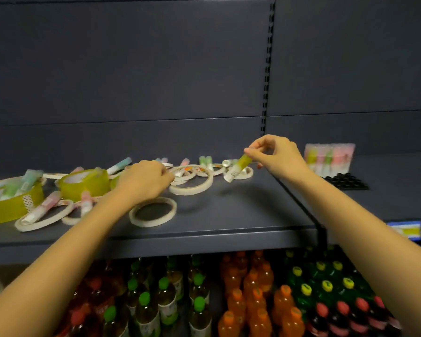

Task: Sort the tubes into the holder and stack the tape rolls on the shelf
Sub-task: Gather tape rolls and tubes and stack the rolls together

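The tube-sorting step is in hand. The right hand (277,154) pinches a yellow-green tube (237,167) by its top between thumb and fingertips. It hangs tilted just above the shelf (229,215), over a thin roll at the right end of the clutter. The holder (329,158) stands well to the right on the next shelf section, with several tubes in it. The left hand (145,182) lies knuckles-up among the tape rolls (191,183). Its fingers curl downward, but I cannot tell whether they grip anything. More tubes (45,207) lie scattered across the rolls to the left. Next, the tube likely needs carrying right, turning upright and lowering into a free slot.
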